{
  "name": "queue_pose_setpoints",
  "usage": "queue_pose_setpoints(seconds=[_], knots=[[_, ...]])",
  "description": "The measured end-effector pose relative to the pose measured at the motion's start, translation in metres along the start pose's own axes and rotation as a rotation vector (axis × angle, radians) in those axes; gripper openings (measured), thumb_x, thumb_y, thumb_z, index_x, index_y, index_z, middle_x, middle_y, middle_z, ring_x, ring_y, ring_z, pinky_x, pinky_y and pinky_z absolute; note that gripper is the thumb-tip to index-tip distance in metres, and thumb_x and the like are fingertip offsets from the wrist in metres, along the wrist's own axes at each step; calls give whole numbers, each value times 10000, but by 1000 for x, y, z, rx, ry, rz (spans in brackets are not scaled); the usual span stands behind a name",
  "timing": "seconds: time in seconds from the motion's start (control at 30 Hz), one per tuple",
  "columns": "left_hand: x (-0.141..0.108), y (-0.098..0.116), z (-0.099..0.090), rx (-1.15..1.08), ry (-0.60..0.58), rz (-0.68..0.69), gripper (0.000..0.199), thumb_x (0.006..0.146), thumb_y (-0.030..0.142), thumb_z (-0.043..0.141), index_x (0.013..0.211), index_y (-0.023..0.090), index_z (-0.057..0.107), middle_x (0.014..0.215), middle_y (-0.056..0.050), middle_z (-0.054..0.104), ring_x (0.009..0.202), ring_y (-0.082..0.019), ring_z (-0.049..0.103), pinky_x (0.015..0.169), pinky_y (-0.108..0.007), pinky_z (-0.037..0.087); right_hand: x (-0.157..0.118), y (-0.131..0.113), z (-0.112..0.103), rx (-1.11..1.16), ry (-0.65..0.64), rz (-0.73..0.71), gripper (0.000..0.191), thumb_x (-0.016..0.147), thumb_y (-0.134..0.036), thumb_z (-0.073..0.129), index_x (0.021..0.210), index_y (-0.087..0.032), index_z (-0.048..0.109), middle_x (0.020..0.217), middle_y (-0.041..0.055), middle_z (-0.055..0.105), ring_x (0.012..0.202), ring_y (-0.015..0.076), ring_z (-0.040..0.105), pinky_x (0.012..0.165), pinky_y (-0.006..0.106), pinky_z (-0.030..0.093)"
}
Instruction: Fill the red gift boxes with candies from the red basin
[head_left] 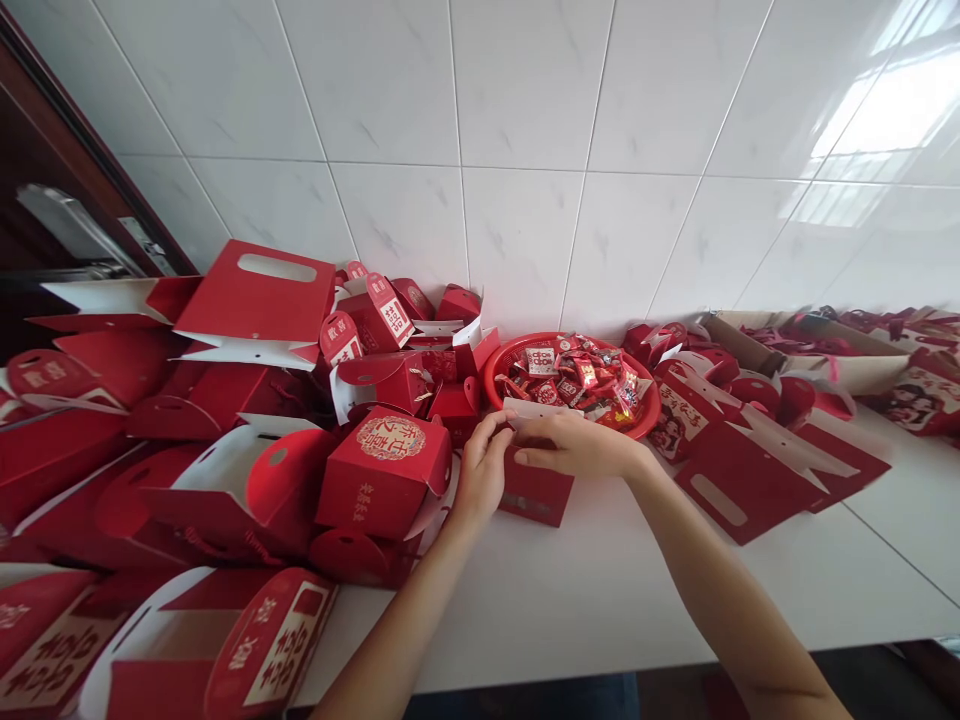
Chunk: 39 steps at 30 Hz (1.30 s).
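Note:
Between my hands stands a small red paper gift box (534,495) with a white flap edge (540,408) showing at its top. My left hand (484,465) grips its upper left corner, fingertips bent over the flap. My right hand (574,445) reaches across the top from the right, fingers together and closed on the upper edge, its thumb lying in front. Both hands hide much of the upper part of the box. Right behind it sits a round red plastic basket (651,425) full of wrapped candies (581,375).
Many red gift boxes (386,470) are piled on the left, some gaping. On the right are red paper bags (757,480) and a cardboard carton (862,372). The white table (585,600) meets a tiled wall (525,220); a dark door (45,180) stands far left.

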<state>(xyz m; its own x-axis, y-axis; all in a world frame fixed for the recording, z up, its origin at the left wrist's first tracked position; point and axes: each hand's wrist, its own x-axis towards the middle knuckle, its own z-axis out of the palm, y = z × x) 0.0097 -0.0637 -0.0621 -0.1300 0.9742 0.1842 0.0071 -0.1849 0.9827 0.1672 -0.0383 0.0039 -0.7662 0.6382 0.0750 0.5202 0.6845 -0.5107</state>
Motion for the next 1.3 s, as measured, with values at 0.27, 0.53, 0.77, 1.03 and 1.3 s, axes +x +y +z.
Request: queue_pose_setpoints(seconds=[0.27, 0.53, 0.77, 1.03, 1.3], knots=[[15, -3, 7, 106, 86, 70, 313, 955, 299, 501, 1140, 187, 727, 1221, -111, 739, 1178, -245, 653, 1064, -393, 464, -37, 24, 11, 338, 732, 123, 248, 885, -425, 678, 996, -211, 737, 1039, 74, 758, 875, 208, 696, 773, 335, 575], [49, -5, 23, 40, 156, 4, 259, 910, 269, 575, 1014, 146, 778, 1129, -134, 779, 1135, -275, 689, 1051, -424, 480, -47, 23, 50, 294, 793, 200, 486, 908, -498, 655, 1311, -231, 596, 1205, 109, 705, 964, 234, 691, 881, 390, 569], [40, 10, 19, -7, 87, -9, 279, 886, 327, 610, 1002, 149, 790, 1081, -128, 792, 1087, -279, 703, 1019, -436, 503, -32, 23, 58, 402, 956, 246, 275, 927, -413, 575, 946, -201, 750, 944, 85, 772, 895, 242, 706, 834, 370, 555], [15, 19, 12, 0, -32, 97, 213, 839, 332, 674, 920, 165, 779, 1005, -108, 793, 996, -257, 715, 957, -395, 525, -30, 13, 51, 494, 1233, 321, 253, 881, -420, 649, 888, -197, 770, 906, 77, 780, 897, 260, 709, 848, 397, 552], [-7, -3, 10, -20, 53, 317, 223, 895, 399, 665, 954, 197, 738, 997, -76, 740, 963, -210, 690, 867, -318, 546, -38, 14, 72, 478, 1191, 211, 220, 935, -398, 615, 986, -228, 745, 929, 59, 753, 862, 220, 690, 794, 362, 571]])
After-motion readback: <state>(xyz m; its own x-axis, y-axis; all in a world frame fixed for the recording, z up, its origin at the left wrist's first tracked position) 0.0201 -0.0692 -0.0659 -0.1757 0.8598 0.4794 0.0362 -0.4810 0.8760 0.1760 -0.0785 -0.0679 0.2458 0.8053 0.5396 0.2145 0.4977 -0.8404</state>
